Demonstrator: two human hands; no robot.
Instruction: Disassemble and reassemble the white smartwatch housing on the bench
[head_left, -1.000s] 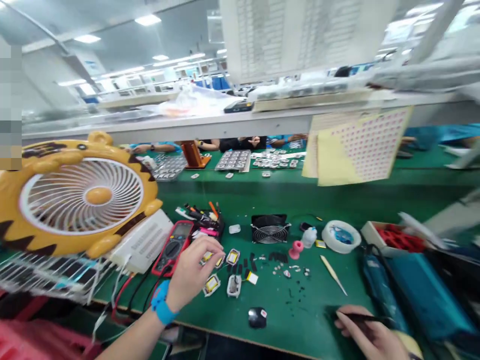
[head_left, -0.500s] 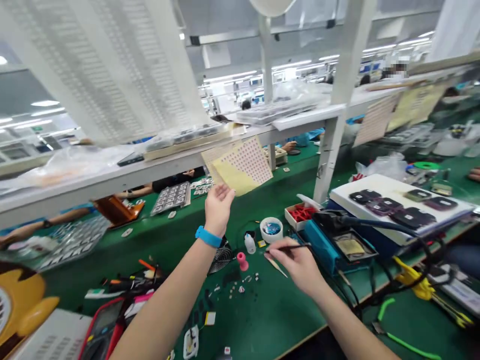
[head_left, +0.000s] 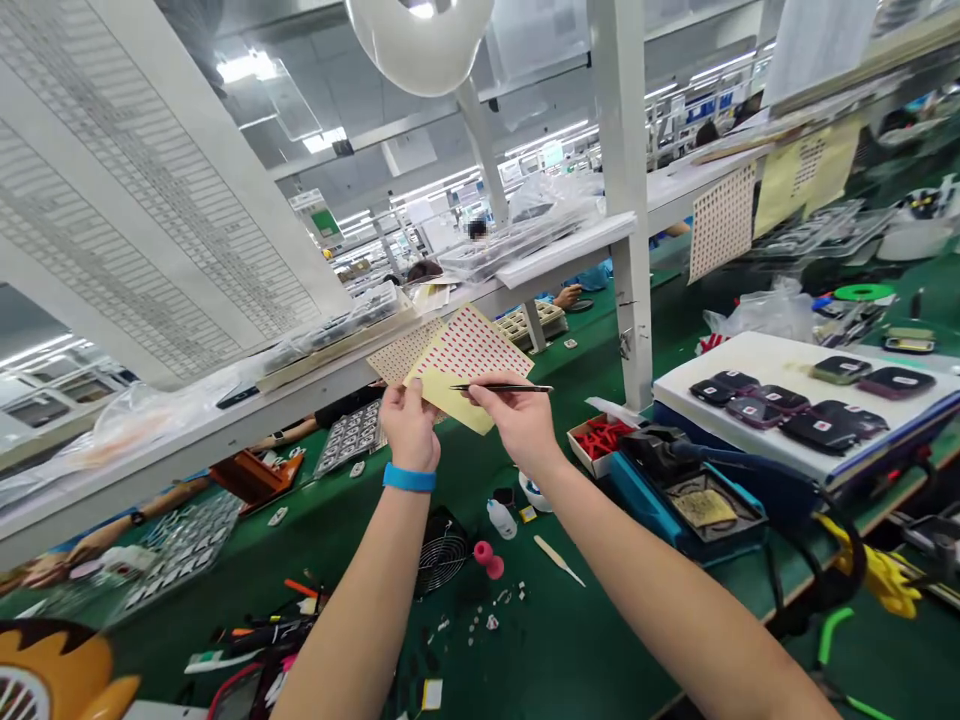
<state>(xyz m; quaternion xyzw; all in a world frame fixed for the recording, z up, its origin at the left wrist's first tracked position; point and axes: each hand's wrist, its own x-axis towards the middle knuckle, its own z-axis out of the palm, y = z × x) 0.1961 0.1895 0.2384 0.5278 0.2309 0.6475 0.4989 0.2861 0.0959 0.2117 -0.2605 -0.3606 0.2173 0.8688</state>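
While the left hand point(head_left: 411, 425) steadies the sticker sheet point(head_left: 474, 357), a thin black tool point(head_left: 514, 388) points across it

As far as can be judged, the handling is partway: the sheet is held and the tool is in position, but no loose dot can be made out on its tip. Many reddish dots stand in rows on the sheet; its plain yellow part suggests that others are already gone.

The left thumb and fingers pinch the sheet at its lower left edge. The right hand point(head_left: 517, 425) grips the tool, thumb against fingers, its tip over the yellow part; whether it touches, I cannot tell.

Behind the sheet, to its left, hangs a second sheet point(head_left: 400, 352). Below the sheet on the bench are a white bottle point(head_left: 501, 519), a black fan point(head_left: 442, 558) and small loose parts point(head_left: 492, 622), with neither hand on them.
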